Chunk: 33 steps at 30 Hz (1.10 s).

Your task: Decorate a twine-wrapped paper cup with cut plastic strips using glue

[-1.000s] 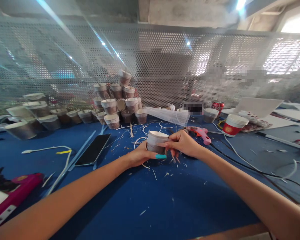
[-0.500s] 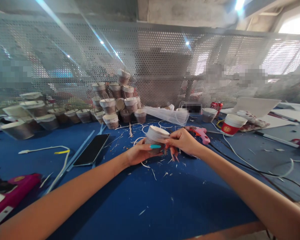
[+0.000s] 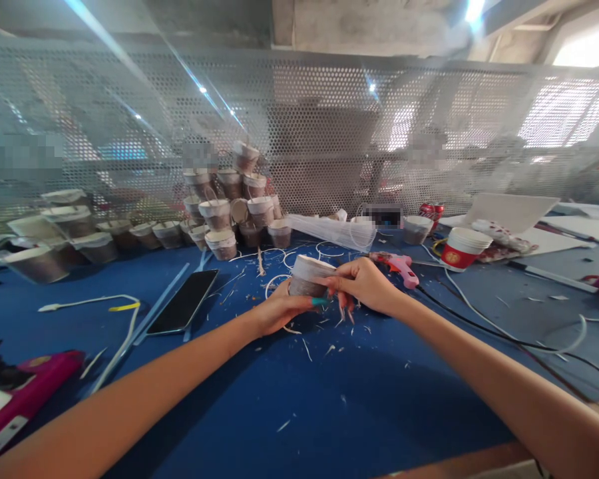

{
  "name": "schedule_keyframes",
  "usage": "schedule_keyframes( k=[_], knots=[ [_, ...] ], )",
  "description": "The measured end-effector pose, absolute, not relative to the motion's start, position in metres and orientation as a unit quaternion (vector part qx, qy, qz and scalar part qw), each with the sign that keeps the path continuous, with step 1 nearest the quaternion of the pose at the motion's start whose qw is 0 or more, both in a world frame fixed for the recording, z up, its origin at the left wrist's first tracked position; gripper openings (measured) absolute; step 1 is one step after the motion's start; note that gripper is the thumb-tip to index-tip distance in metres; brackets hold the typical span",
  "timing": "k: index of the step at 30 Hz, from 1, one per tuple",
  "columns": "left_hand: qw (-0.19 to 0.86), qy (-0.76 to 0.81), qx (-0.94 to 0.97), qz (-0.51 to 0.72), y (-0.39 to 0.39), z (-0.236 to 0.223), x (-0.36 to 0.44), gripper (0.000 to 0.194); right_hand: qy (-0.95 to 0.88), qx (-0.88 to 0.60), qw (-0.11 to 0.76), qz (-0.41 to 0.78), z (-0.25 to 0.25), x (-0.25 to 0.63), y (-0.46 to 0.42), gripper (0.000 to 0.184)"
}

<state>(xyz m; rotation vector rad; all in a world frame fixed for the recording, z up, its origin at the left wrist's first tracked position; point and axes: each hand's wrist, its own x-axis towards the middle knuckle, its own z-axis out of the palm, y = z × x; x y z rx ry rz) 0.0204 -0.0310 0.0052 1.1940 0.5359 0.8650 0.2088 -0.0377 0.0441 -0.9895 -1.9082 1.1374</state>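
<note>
A small pot [image 3: 307, 278] with a pale band round its rim and a grey-brown lower part is held above the blue table [image 3: 299, 392], slightly tilted. My left hand [image 3: 279, 308] wraps round its lower left side, the thumb with a turquoise nail lying across the front. On the pot's right side, my right hand [image 3: 360, 285] pinches the edge of the pale band between thumb and fingers. White scraps and strands of cord lie below and behind the hands. Just beyond the right hand rests a pink glue gun [image 3: 402, 267].
Similar pots [image 3: 214, 214] are stacked at the back left, before a perforated metal screen [image 3: 324, 126]. A phone [image 3: 184, 303] lies left of my hands; a magenta tool [image 3: 34, 392] sits at the near left. Red-and-white paper cups [image 3: 462, 251] stand right, near a trailing black cable [image 3: 472, 324].
My left thumb has slid lower on the pot, uncovering more of its front. The right hand still pinches the band, having shifted only slightly.
</note>
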Motion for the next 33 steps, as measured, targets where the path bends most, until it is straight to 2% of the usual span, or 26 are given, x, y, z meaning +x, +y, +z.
schedule_keyframes(
  k=[10, 16, 21, 33],
  knots=[
    [0.756, 0.212, 0.467, 0.406, -0.024, 0.001, 0.016, 0.032, -0.714, -0.402, 0.345, 0.457, 0.043, 0.210, -0.035, 0.039],
    [0.776, 0.187, 0.456, 0.394, -0.023, 0.001, 0.015, 0.034, -0.724, -0.419, 0.348, 0.423, 0.043, 0.211, -0.032, 0.038],
    [0.788, 0.171, 0.448, 0.387, -0.021, 0.001, 0.012, 0.032, -0.711, -0.384, 0.367, 0.460, 0.040, 0.211, -0.030, 0.044],
    [0.830, 0.138, 0.416, 0.345, -0.019, 0.004, 0.009, 0.039, -0.711, -0.369, 0.363, 0.476, 0.043, 0.214, -0.031, 0.037]
  ],
)
